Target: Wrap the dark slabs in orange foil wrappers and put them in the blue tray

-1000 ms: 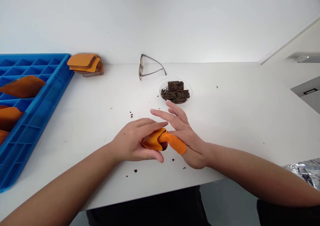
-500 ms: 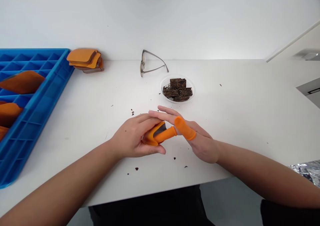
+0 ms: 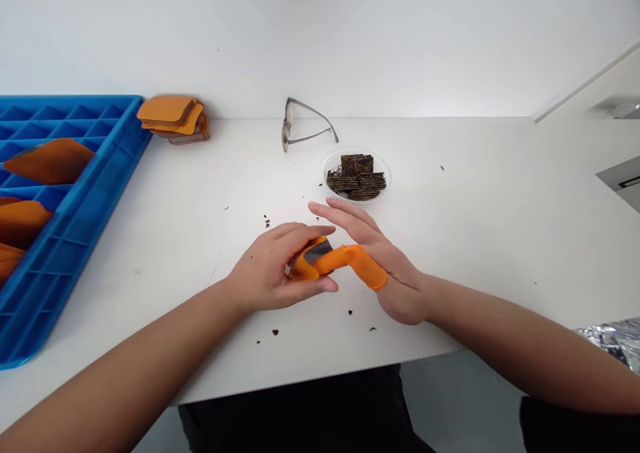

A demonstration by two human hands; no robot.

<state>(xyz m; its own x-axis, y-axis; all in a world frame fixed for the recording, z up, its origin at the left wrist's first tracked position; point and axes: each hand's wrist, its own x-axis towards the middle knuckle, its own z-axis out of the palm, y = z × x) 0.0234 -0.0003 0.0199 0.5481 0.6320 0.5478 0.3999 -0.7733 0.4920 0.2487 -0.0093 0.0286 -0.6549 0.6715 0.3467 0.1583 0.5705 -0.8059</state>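
My left hand (image 3: 275,266) is wrapped round a small orange pouch (image 3: 306,263), whose dark grey inside shows at its mouth. My right hand (image 3: 385,259) wears orange covers on its thumb and one finger. That covered finger reaches into or against the pouch's mouth; its tip is hidden there. The other fingers of this hand are stretched out and apart, past the left fingertips. Beyond the hands, a clear round dish (image 3: 389,185) holds thin dark brown pressed squares, some stacked in rows.
A blue compartment tray (image 3: 95,193) with orange pouches (image 3: 50,161) is at the left. Beside it lies a stack of orange pouches (image 3: 173,114). Glasses (image 3: 286,129) rest near the wall. Dark crumbs dot the white table (image 3: 480,226). Silver foil (image 3: 613,343) is at right.
The right hand's uncovered fingers have lifted away from the left hand. Its orange-covered thumb has come down against the covered finger. The left fingers have straightened a little around the pouch.
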